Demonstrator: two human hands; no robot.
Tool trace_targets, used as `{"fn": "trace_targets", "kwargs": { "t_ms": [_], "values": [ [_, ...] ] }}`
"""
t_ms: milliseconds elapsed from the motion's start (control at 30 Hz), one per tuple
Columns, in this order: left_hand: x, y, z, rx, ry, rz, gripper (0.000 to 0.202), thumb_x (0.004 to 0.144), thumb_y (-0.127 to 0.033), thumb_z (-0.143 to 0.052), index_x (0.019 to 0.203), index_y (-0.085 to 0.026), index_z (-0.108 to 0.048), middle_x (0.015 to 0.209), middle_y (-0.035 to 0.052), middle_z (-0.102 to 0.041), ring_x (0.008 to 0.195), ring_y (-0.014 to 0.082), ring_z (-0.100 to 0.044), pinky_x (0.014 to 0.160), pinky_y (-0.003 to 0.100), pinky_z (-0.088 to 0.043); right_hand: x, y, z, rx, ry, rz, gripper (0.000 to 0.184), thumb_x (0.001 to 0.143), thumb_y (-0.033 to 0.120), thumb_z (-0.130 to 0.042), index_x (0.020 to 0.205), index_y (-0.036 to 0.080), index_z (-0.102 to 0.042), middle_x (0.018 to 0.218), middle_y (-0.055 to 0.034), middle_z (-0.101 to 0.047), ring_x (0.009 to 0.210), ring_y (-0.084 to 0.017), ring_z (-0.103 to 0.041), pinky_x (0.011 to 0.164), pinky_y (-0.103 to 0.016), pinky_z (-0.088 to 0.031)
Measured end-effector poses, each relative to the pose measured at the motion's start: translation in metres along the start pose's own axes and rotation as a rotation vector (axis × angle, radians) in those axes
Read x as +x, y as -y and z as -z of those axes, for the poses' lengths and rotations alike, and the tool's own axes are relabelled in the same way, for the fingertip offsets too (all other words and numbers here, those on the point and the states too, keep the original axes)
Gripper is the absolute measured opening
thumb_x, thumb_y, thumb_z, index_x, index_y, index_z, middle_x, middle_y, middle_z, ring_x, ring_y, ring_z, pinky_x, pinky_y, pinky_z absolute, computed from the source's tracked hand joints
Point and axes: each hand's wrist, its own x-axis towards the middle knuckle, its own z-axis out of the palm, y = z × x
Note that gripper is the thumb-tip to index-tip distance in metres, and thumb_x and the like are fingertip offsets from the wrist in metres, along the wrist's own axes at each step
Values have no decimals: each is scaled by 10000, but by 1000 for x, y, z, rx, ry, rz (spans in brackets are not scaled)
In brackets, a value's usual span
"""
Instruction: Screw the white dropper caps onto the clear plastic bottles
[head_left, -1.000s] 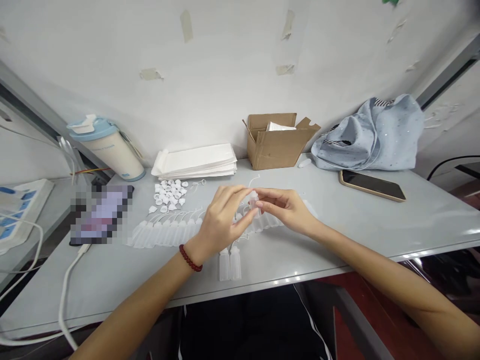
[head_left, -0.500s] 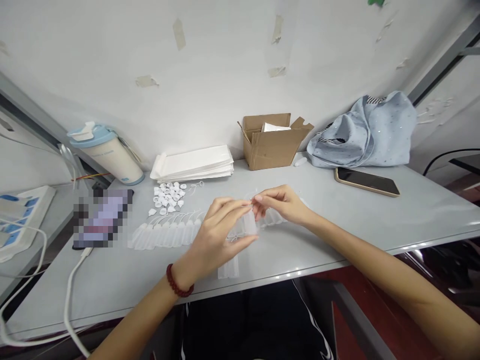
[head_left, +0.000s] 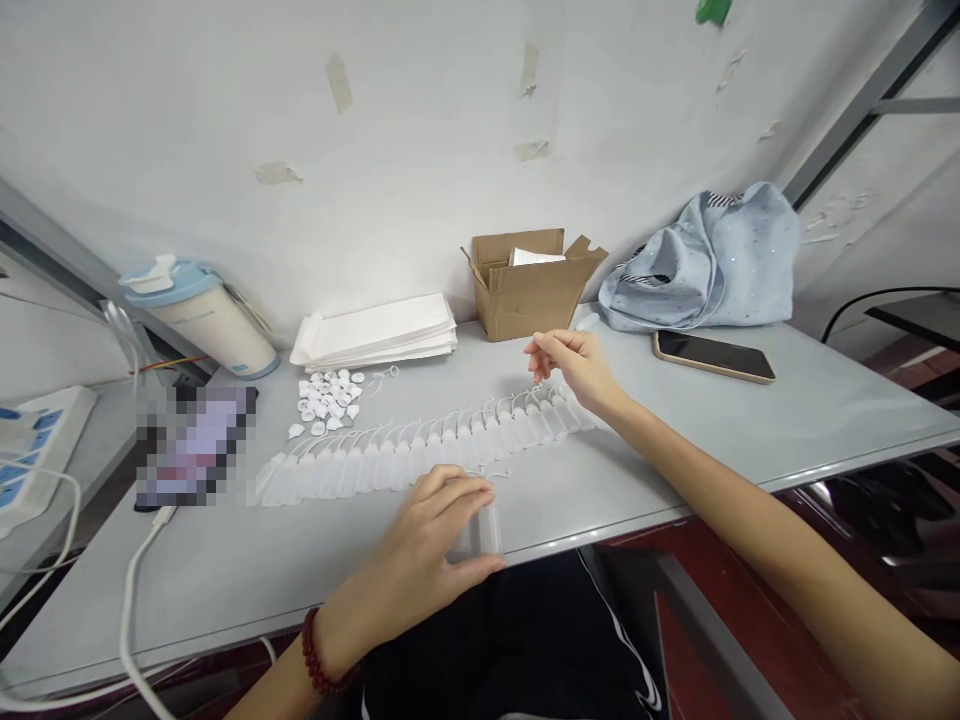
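My left hand (head_left: 442, 535) is at the front edge of the table, its thumb and fingers closed around a translucent plastic sleeve (head_left: 491, 530). White string (head_left: 491, 474) lies just beyond its fingertips. Farther off to the right, my right hand (head_left: 574, 365) hovers above the end of a long row of similar sleeves (head_left: 405, 460) with thin loops at their tops. Its fingers are curled together, and whatever may be in them is too small to make out. Behind the row's left part lies a pile of small white caps (head_left: 328, 400).
At the back stand a stack of white envelopes (head_left: 375, 335), an open cardboard box (head_left: 529, 300) and a light blue cloth bag (head_left: 705, 265). A phone (head_left: 712, 357) lies on the right. To the left are a tumbler (head_left: 210, 320), a cabled phone (head_left: 196, 445) and a power strip (head_left: 45, 445).
My hands were together over the row and have parted. The left came down to the table's front edge with a sleeve; the right moved away to the right, uncovering the row.
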Motion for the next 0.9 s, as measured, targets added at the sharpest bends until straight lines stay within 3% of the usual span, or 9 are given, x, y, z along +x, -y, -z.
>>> {"fn": "trace_targets", "kwargs": {
  "t_ms": [333, 900],
  "values": [
    [-4, 7, -8, 215, 3, -41, 353, 790, -248, -707, 1098, -157, -560, 1129, 106, -619, 1054, 286, -496, 860, 468, -506, 5, -5, 7, -42, -56, 18, 322, 808, 435, -623, 660, 151, -661, 562, -6, -626, 447, -99, -551, 470, -252, -409],
    [-4, 7, -2, 230, 67, -29, 318, 820, -218, -670, 1106, -165, -541, 1197, 127, -566, 1111, 300, -458, 871, 472, -506, 5, -4, 10, -58, -59, 58, 290, 850, 359, -595, 662, 150, -666, 570, -8, -627, 446, -94, -551, 476, -249, -400]
  ]
}}
